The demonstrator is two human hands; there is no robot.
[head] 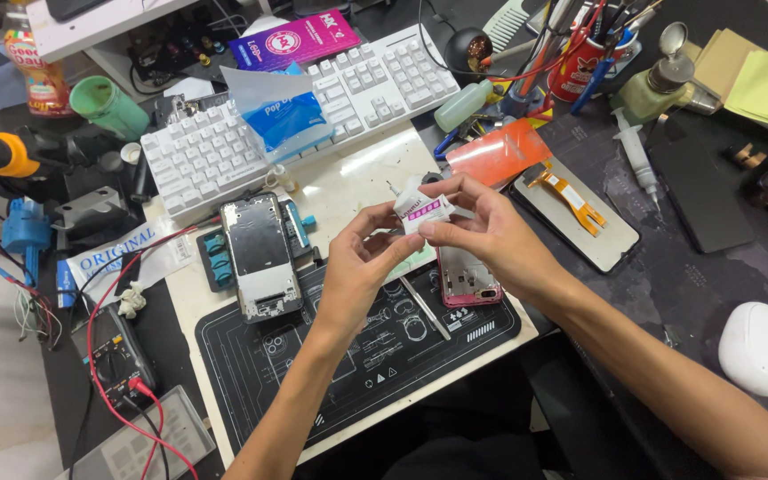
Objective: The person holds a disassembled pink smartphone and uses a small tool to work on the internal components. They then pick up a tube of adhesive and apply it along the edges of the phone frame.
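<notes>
Head view: I see both hands raised over the tabletop (348, 191), holding 1 small white tube (421, 212) with a pink label between them. My left hand (362, 258) pinches its near end, fingers closed on it; my right hand (482, 227) wraps the far side, fingers closed too. The tube's tip looks capped, I judge, so nothing is applied yet. 2 opened phones wait below: a silver frame (260, 258) to the left on the mat (357, 356), a pink one (468, 284) under my right wrist.
</notes>
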